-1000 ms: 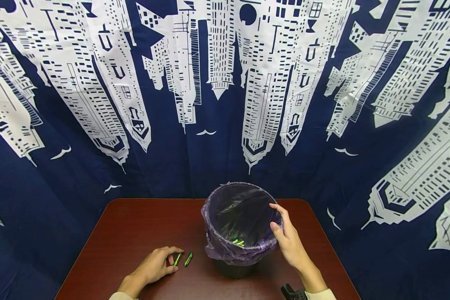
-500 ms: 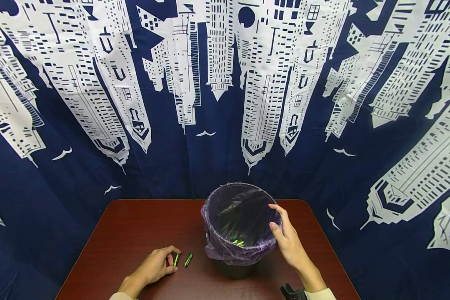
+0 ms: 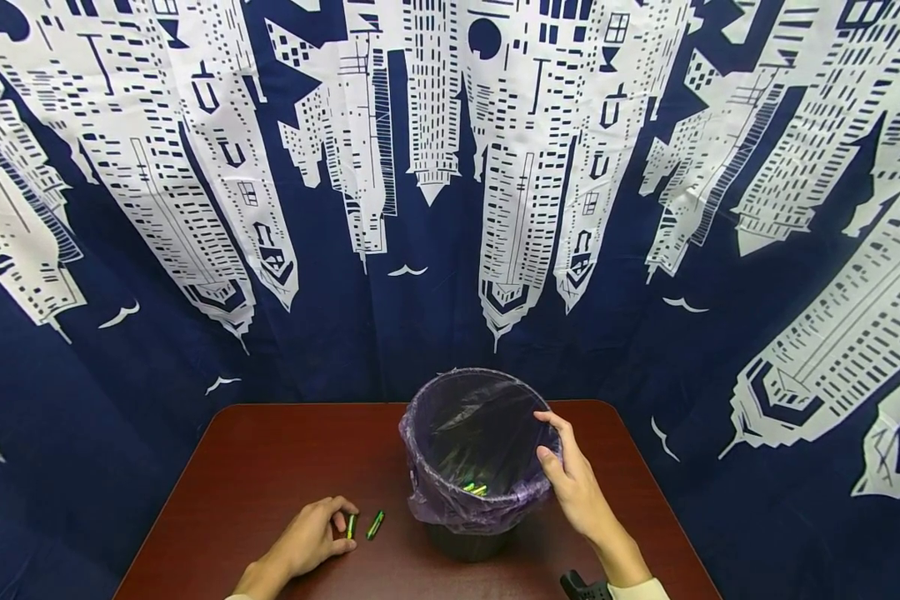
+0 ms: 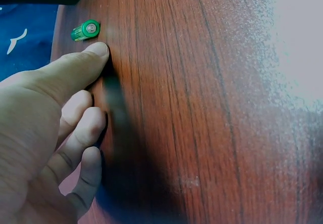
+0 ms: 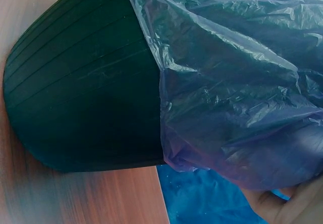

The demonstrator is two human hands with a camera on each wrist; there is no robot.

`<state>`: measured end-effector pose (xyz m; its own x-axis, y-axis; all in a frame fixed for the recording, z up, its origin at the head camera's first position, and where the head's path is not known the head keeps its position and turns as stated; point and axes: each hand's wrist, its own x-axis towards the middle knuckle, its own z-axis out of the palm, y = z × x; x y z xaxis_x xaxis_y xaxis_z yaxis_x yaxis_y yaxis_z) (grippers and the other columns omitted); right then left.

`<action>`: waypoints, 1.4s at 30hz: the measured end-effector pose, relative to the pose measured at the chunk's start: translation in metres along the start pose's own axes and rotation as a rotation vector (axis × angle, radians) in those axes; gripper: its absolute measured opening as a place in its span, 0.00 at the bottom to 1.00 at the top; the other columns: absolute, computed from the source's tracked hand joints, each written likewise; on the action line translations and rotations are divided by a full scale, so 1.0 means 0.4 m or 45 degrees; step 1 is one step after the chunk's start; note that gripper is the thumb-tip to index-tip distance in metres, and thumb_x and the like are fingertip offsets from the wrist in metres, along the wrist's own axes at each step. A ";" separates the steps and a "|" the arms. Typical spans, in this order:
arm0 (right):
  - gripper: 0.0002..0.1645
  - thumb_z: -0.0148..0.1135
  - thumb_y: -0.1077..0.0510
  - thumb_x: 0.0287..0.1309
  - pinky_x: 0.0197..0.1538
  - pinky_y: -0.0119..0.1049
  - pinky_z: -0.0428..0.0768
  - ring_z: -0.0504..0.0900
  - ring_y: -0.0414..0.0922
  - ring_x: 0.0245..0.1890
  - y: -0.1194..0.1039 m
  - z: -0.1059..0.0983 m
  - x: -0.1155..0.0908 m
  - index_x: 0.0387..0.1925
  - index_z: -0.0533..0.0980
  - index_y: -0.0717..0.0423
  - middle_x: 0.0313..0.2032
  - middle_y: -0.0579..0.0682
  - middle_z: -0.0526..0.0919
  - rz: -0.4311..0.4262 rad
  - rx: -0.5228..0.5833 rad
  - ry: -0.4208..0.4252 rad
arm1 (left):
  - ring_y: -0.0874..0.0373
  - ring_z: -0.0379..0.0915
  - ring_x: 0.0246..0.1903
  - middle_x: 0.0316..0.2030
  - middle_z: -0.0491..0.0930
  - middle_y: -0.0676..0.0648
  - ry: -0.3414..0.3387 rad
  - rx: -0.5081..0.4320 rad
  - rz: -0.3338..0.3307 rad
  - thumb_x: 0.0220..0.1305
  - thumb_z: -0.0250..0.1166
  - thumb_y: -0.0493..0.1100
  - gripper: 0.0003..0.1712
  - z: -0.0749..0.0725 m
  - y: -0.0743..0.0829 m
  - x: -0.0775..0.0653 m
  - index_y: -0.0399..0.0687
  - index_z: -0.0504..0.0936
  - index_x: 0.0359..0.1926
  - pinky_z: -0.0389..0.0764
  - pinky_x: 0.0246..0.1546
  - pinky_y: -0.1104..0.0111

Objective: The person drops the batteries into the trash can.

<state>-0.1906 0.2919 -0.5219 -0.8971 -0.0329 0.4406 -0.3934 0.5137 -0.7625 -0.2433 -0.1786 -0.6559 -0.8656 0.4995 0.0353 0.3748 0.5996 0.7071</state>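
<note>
A bin [image 3: 468, 546] lined with a purple plastic bag [image 3: 450, 512] stands on the table. Several green-and-yellow batteries [image 3: 474, 489] lie inside it. My right hand [image 3: 581, 492] grips the bin's right rim, with thumb and index finger over the edge; the right wrist view shows the bag-covered side close up. Left of the bin, my left hand [image 3: 311, 533] pinches a battery [image 3: 352, 527] between thumb and index finger, low at the tabletop. A second battery [image 3: 375, 525] lies just right of it. In the left wrist view a green battery [image 4: 86, 30] shows past the thumb.
The reddish-brown table [image 3: 292, 450] has rounded far corners. Behind it hangs a dark blue cloth [image 3: 330, 333] with white upside-down buildings. A black object [image 3: 581, 586] sits by the right wrist.
The battery at my left hand has shifted slightly left and turned more upright in the view, now closer between thumb and index finger. The right hand stays on the rim.
</note>
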 end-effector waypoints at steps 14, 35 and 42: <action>0.33 0.54 0.58 0.86 0.83 0.66 0.75 0.71 0.65 0.85 -0.001 0.002 -0.003 0.86 0.66 0.46 0.86 0.61 0.72 0.004 -0.004 -0.007 | 0.71 0.73 0.30 0.49 0.80 0.45 -0.033 -0.050 0.013 0.65 0.88 0.40 0.30 -0.003 0.000 -0.006 0.36 0.87 0.63 0.82 0.32 0.74; 0.33 0.56 0.61 0.86 0.75 0.30 0.78 0.80 0.56 0.78 -0.006 -0.003 -0.010 0.85 0.68 0.45 0.84 0.59 0.76 0.015 -0.001 0.017 | 0.72 0.74 0.25 0.42 0.86 0.47 0.139 -0.026 -0.023 0.68 0.87 0.43 0.29 -0.050 0.052 0.019 0.31 0.88 0.63 0.79 0.27 0.74; 0.32 0.56 0.61 0.86 0.74 0.26 0.77 0.81 0.49 0.76 -0.002 0.003 -0.006 0.84 0.68 0.46 0.83 0.59 0.77 -0.010 0.021 0.018 | 0.73 0.73 0.26 0.38 0.86 0.46 0.227 -0.061 -0.004 0.67 0.88 0.43 0.28 -0.084 0.097 0.028 0.33 0.91 0.62 0.77 0.28 0.75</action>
<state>-0.1886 0.2906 -0.5230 -0.8910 -0.0245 0.4533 -0.4038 0.4990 -0.7668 -0.2498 -0.1709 -0.6042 -0.9136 0.3761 0.1546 0.3592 0.5682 0.7403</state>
